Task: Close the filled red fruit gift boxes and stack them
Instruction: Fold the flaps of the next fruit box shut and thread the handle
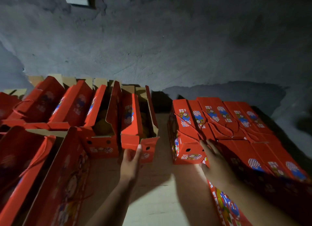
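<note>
Hands between open and closed boxes

Left hand [130, 160] touches the open box [139, 124], fingers straight; right hand [215, 163] lies flat on the closed box [187, 131], right of the open one, fronting the stack [253, 133].

My view is dim, one light from my head's side pooling on the floor [157, 183] between the boxes, arm shadows beside it, wall [152, 40] above murky, soft blur throughout, edges bowed by the wide lens
</note>
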